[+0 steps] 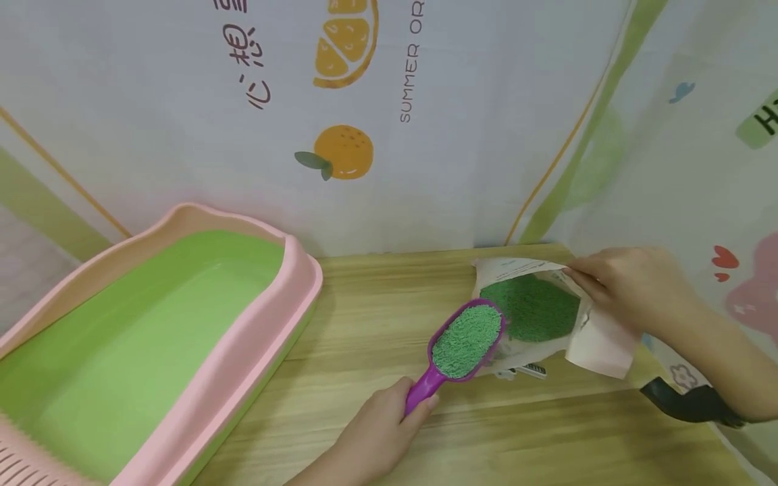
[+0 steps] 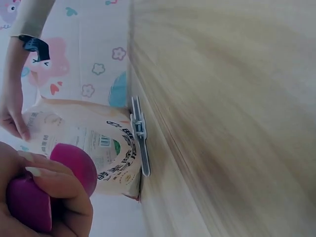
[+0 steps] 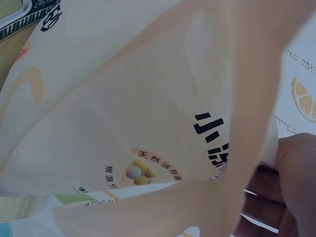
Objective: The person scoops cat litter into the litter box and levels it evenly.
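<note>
My left hand grips the handle of a purple scoop, its bowl heaped with green litter pellets. The scoop's bowl overlaps the near left side of an open paper bag in the head view. Inside that bag lie more green pellets. At the bag's right edge, my right hand pinches the rim between thumb and fingers, holding the mouth wide. The right wrist view is filled mostly by the bag's printed side, with the right hand's fingers at its edge.
A litter box with a pink rim and green basin stands on the left of the wooden table. A pale, long clip-like thing lies against the bag's near side. Printed cloth hangs behind and to the right.
</note>
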`<action>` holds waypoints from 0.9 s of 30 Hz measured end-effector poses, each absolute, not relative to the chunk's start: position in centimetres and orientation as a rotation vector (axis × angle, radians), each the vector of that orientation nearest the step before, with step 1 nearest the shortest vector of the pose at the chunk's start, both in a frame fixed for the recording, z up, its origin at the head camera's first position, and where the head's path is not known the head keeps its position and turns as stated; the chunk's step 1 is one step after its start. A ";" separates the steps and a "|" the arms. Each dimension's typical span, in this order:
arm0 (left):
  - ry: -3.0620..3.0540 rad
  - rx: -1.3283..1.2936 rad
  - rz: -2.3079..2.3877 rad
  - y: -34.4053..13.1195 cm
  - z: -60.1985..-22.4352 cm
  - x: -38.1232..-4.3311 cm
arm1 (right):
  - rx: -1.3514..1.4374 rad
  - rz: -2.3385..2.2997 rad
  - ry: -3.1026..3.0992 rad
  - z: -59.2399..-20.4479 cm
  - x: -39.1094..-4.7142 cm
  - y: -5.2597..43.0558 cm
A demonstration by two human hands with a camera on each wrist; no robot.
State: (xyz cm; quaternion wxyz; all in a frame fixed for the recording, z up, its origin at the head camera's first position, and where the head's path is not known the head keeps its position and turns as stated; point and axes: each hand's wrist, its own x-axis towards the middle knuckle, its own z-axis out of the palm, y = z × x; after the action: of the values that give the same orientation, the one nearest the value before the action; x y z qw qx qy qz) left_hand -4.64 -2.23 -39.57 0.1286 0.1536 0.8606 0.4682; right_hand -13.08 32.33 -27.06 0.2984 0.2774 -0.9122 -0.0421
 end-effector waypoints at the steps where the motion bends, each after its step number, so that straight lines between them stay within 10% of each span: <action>1: 2.503 0.439 1.361 -2.6 -39.5 -4.5 | 0.738 -0.108 -2.428 -27.1 -13.1 32.3; 27: 2.532 -0.038 1.487 -11.4 -35.3 -1.7 | 0.738 -0.073 -2.395 -27.5 -13.2 32.4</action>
State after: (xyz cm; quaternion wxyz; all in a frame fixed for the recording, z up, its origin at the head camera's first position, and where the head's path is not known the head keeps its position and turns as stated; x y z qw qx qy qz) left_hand -1.66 -11.40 -35.29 0.1022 -0.0130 0.8577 0.5037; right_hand -13.25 32.43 -27.53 0.3120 0.2795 -0.9076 -0.0278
